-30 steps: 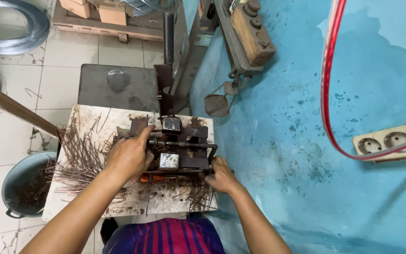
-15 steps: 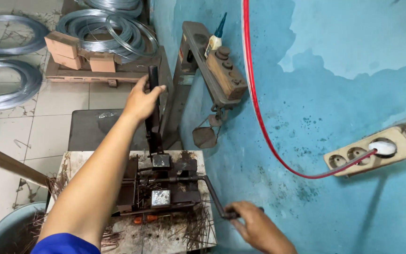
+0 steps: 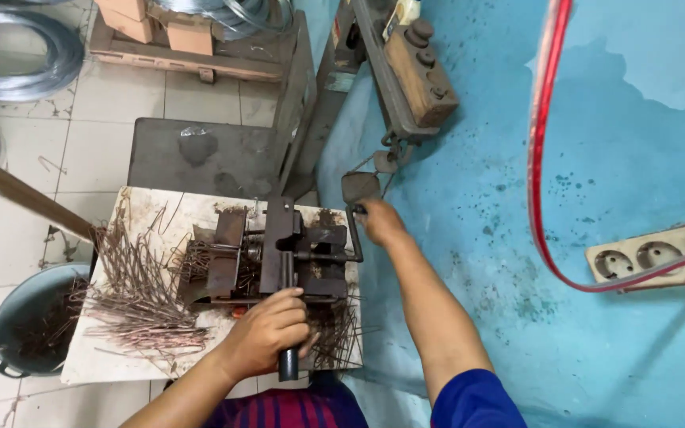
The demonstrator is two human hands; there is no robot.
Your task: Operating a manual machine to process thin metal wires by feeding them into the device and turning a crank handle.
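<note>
A rusty metal bending jig (image 3: 279, 254) sits on a small worn white table (image 3: 120, 361). Its long dark lever (image 3: 287, 269) lies flat toward me. My left hand (image 3: 267, 333) is shut around the lever's grip near the table's front edge. At the jig's right side, my right hand (image 3: 380, 222) holds the handle of the side crank (image 3: 353, 242), which points up. Bent rusty wire pieces (image 3: 140, 293) lie heaped left of the jig, and more (image 3: 334, 329) lie at its front right.
A grey bucket (image 3: 9, 313) with wire pieces stands left of the table. A wooden stick (image 3: 17, 194) slants in from the left. Wire coils (image 3: 17, 55) and a pallet with boxes lie on the tiled floor. A blue wall (image 3: 596, 158) with a red cable and socket strip stands right.
My left hand has pulled the lever from upright down flat toward me. My right hand has swung the crank from the lower right up to the jig's far right side.
</note>
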